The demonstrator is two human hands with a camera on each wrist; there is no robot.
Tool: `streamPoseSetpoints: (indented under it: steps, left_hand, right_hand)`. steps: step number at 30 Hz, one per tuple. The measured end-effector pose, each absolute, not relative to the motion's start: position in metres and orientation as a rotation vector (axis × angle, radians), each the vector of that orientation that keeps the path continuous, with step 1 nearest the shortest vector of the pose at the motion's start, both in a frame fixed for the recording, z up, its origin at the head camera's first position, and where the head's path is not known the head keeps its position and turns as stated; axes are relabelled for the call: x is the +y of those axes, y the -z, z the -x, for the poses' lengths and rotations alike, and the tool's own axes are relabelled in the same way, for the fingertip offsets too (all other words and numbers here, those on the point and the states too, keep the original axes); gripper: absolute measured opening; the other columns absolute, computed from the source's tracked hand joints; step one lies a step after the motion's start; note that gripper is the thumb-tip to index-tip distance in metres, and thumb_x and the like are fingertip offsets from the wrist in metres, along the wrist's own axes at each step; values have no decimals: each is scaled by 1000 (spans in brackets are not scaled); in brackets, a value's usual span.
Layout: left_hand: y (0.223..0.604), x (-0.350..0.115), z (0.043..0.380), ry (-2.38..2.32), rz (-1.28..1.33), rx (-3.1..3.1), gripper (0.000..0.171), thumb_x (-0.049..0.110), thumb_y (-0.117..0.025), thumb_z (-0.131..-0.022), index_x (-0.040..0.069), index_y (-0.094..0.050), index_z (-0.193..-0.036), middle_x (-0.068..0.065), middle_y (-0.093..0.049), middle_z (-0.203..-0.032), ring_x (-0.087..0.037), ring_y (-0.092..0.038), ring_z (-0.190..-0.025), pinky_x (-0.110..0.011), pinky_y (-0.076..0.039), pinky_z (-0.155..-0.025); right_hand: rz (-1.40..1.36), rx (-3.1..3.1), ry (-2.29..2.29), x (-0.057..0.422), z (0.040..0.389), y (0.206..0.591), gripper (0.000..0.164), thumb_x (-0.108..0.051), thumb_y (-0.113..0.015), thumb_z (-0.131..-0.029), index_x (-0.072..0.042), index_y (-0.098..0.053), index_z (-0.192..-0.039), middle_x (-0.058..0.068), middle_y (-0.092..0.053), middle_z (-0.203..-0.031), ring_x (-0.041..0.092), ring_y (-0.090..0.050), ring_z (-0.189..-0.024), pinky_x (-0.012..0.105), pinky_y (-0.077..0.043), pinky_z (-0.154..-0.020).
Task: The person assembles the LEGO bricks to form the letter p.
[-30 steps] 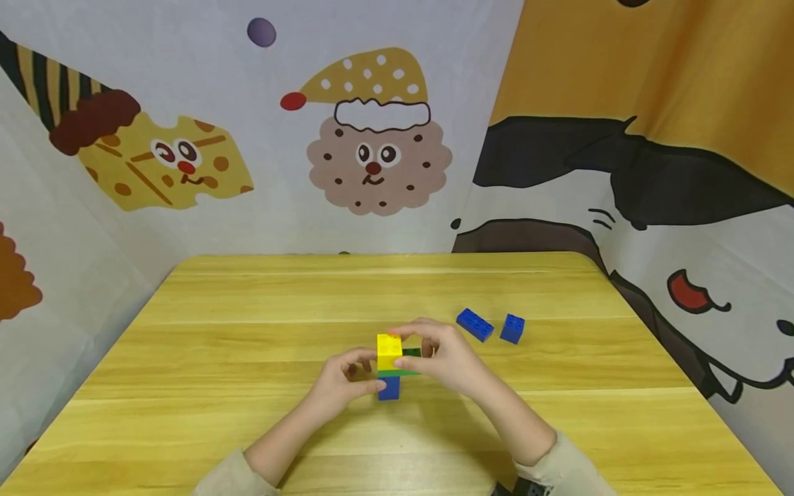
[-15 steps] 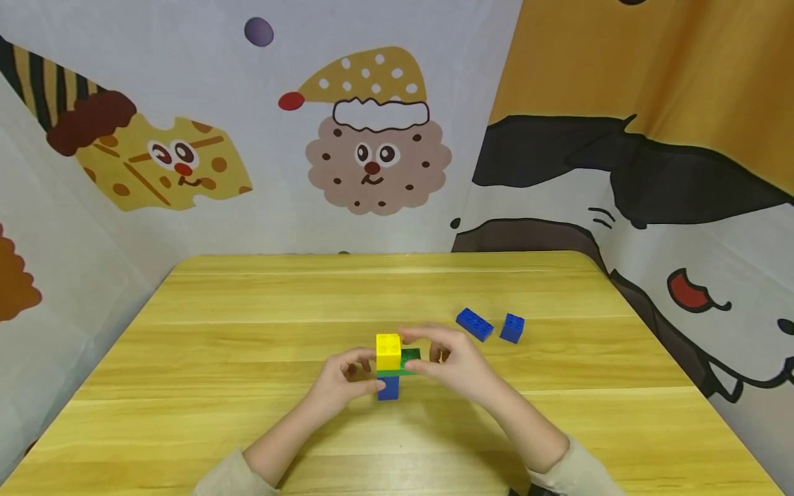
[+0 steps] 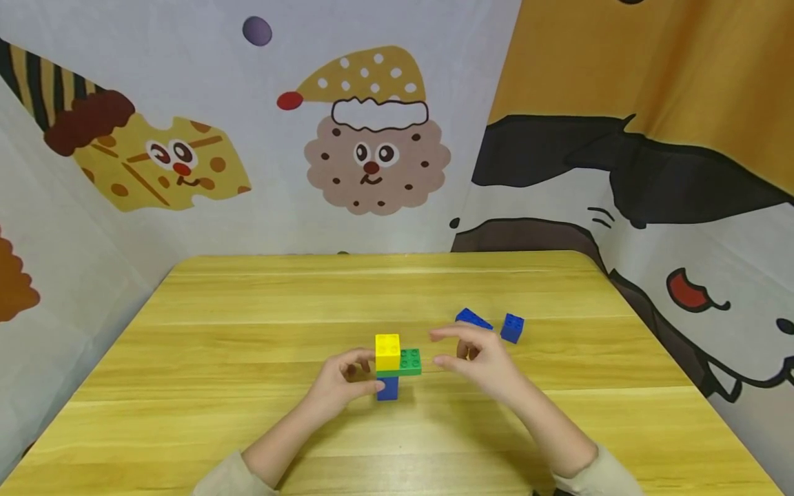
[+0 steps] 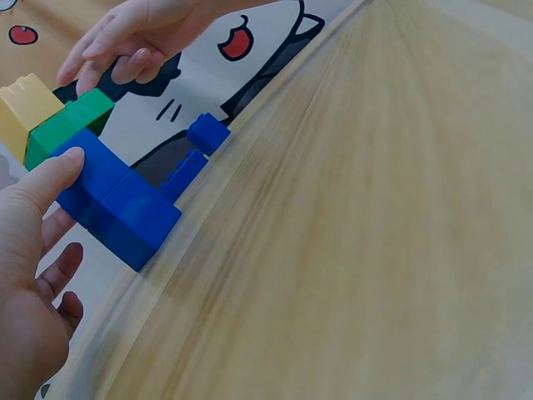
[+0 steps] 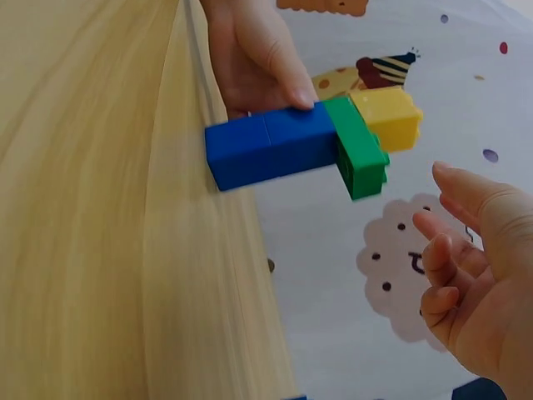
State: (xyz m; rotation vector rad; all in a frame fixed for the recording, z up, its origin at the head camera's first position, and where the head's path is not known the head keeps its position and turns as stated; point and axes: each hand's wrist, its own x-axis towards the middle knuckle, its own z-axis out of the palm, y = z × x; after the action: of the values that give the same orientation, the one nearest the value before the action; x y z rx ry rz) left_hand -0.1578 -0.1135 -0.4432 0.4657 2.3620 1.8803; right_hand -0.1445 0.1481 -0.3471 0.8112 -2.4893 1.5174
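A small tower of building bricks stands upright on the table. It has two stacked blue bricks, a longer green brick jutting out to the right above them, and a yellow brick on the green one's left end. My left hand pinches the upper blue brick, its thumb on the near face. Right of the tower, my right hand hovers apart from it, thumb and index finger spread with nothing between them. The green brick's studs show bare in the head view.
Farther back on the wooden table lie two loose blue bricks: a long one, partly hidden behind my right hand, and a shorter one to its right. A cartoon-printed cloth hangs behind the table.
My right hand has let go of the yellow brick and drawn away to the right, uncovering the green brick's studs. The left hand keeps its hold on the tower.
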Motion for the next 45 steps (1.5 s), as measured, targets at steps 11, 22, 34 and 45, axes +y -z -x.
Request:
streamPoseSetpoints:
  steps: [11, 22, 34, 45]
  left_hand:
    - [443, -114, 157, -1883, -463, 2361, 39, 15, -81, -75, 13, -68, -112, -9, -60, -96, -25, -46, -82, -33, -37, -72]
    - [443, -114, 157, -1886, -441, 2356, 40, 15, -81, -75, 12, -68, -113, -8, -60, -96, -26, -46, -83, -34, -38, -74]
    - [444, -115, 157, -1875, -448, 2363, 41, 16, -81, -75, 13, -67, -113, -8, -60, -96, -25, -47, -82, -33, -38, -72]
    - [443, -114, 157, -1881, -445, 2363, 40, 16, -82, -75, 14, -68, -113, -9, -61, -97, -26, -47, -84, -34, -38, -73]
  right_hand:
    - [-768, -2430, -1471, 180, 152, 354, 30, 6, -74, -79, 2, -68, -108, 13, -67, -102, 16, -44, -53, 26, -36, -45]
    - [-610, -2517, -1430, 213, 166, 352, 31, 2, -72, -82, 1, -66, -113, 16, -65, -105, 14, -46, -56, 24, -38, -46]
    - [-433, -2590, -1336, 262, 202, 398, 38, -16, -75, -84, -9, -66, -120, 12, -64, -115, 15, -49, -58, 26, -37, -44]
    - [-305, -2623, -1314, 278, 209, 409, 45, -28, -74, -85, -10, -63, -125, 7, -61, -120, 17, -48, -58, 27, -38, -44]
